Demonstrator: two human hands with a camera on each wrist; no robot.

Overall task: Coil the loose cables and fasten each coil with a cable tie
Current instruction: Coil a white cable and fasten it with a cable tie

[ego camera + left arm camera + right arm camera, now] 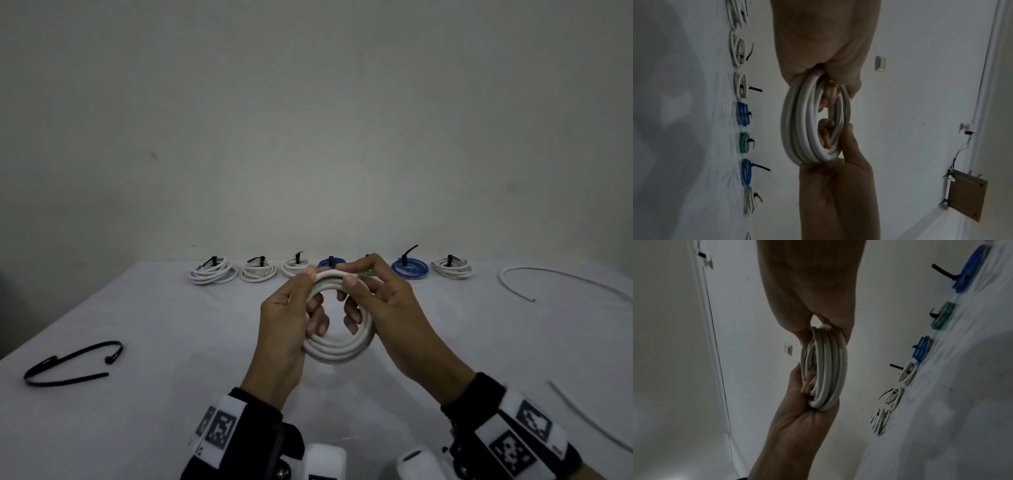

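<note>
White cable coil [337, 320] was held above the table [137, 411], untied, both the left hand [291, 318] and right hand [387, 308] curled round its rim. Seven tied coils [213, 270] lined the far edge; a loose cable [561, 277] and black cable ties [68, 365] still waited.

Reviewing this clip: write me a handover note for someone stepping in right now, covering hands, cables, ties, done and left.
Hands: left hand and right hand both grip the white coil, held above the table; it has no tie yet.
Done: seven tied coils in a row at the far edge.
Ties: loose black cable ties lie at near left.
Left: tie the held coil, then coil and tie the loose white cable at far right. Another white strand lies at near right; whether it is the same cable is unclear.
</note>
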